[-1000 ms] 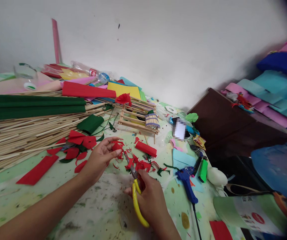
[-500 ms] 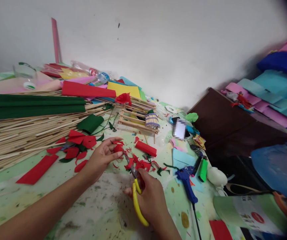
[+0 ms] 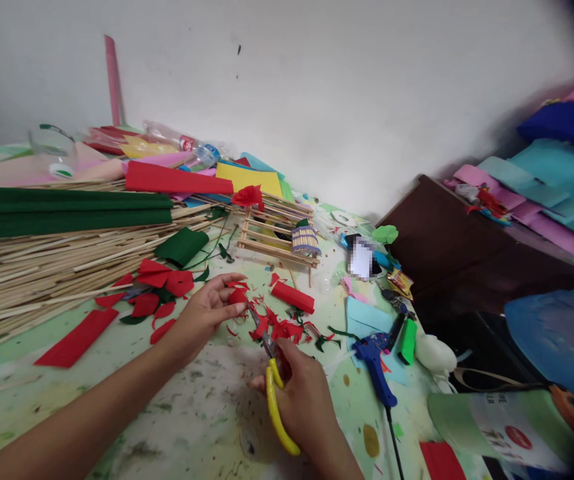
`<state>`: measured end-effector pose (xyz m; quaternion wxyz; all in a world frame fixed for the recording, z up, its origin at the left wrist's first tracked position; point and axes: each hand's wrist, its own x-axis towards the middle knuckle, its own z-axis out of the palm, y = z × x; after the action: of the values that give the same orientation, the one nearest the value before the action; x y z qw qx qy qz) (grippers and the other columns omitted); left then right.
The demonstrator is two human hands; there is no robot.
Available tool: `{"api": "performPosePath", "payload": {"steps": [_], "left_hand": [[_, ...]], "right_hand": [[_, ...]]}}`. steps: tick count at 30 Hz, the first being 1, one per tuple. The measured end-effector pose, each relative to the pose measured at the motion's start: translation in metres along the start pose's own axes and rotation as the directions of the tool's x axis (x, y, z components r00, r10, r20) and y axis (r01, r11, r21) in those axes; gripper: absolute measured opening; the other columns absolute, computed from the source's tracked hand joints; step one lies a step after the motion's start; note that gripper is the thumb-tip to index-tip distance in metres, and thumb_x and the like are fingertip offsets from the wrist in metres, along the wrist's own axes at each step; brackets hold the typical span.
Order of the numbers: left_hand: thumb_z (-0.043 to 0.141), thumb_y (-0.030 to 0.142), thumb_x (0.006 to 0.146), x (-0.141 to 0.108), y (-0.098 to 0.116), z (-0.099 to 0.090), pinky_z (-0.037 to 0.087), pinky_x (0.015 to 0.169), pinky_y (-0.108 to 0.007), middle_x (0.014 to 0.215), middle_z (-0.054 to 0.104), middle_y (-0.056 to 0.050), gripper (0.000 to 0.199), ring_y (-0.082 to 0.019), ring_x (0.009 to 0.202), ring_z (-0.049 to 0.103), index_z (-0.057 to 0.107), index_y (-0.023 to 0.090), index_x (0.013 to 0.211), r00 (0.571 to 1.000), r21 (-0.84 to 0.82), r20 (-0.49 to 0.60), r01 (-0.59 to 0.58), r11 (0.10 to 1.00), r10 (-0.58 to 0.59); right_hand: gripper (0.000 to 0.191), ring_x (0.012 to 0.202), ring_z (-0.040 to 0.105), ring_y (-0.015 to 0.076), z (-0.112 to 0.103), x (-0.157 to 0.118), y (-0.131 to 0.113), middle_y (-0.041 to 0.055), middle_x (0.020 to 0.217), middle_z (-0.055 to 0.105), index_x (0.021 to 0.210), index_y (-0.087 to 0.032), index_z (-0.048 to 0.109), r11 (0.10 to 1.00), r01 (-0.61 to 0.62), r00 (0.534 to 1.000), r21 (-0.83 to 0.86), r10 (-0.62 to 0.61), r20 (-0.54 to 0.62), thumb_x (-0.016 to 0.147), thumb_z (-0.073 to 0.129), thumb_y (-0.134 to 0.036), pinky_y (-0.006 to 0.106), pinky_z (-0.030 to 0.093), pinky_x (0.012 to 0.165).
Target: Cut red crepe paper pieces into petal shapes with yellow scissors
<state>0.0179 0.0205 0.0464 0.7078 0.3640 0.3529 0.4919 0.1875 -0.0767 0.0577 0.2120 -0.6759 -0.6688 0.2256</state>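
My left hand point(image 3: 213, 305) pinches a small red paper piece point(image 3: 237, 295) between thumb and fingers. My right hand point(image 3: 301, 383) is wrapped round yellow-handled scissors point(image 3: 277, 413), whose blades point up and left toward that piece. Whether the blades touch the paper is too small to tell. Red scraps point(image 3: 287, 329) lie under and beside the blades. A red roll point(image 3: 293, 297) rests just beyond them. Cut red pieces point(image 3: 145, 305) and a flat red strip point(image 3: 77, 337) lie left of my left hand.
Bundled sticks point(image 3: 67, 267) with green paper point(image 3: 67, 213) fill the left. A stick frame point(image 3: 271, 233) bearing a red flower point(image 3: 248, 197) stands behind my hands. At right are a blue glue gun point(image 3: 377, 370), a green marker point(image 3: 407, 341) and a green bottle point(image 3: 497, 420).
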Motion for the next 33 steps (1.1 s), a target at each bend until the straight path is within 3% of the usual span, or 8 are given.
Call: {"api": "performPosePath", "payload": {"steps": [11,20,33], "left_hand": [[0.077,0.015,0.065,0.0014,-0.0001,-0.0014,0.05,0.062,-0.022,0.079,0.068,-0.001,0.052,-0.012,0.066,0.063,0.054,0.018,0.111,1.0,-0.023,0.007,-0.018,1.0,0.018],[0.078,0.016,0.062,0.0005,0.0034,0.0021,0.05,0.059,-0.022,0.074,0.069,0.0,0.049,-0.013,0.062,0.064,0.055,0.016,0.106,0.998,-0.066,-0.061,-0.029,0.997,0.025],[0.079,0.018,0.062,-0.0005,0.0013,0.0025,0.05,0.063,-0.023,0.079,0.07,-0.002,0.053,-0.015,0.068,0.065,0.055,0.018,0.109,1.0,-0.031,-0.022,-0.011,0.999,0.01]], "right_hand": [[0.015,0.052,0.04,0.0102,0.0007,0.0006,-0.0006,-0.0058,0.058,0.049,0.076,-0.022,0.052,0.999,-0.022,1.0,0.032,0.021,0.007,0.075,0.06,-0.034,0.02,0.025,0.049],[0.013,0.052,0.043,0.0109,0.0033,-0.0003,0.0005,-0.0055,0.059,0.052,0.076,-0.022,0.053,0.998,-0.045,0.999,0.052,0.045,-0.002,0.072,0.062,-0.032,0.02,0.025,0.049],[0.019,0.052,0.046,0.0114,0.0017,0.0007,-0.0034,-0.0061,0.06,0.056,0.083,-0.024,0.054,0.996,-0.066,0.998,0.06,0.066,0.004,0.067,0.065,-0.028,0.021,0.026,0.049]]}}
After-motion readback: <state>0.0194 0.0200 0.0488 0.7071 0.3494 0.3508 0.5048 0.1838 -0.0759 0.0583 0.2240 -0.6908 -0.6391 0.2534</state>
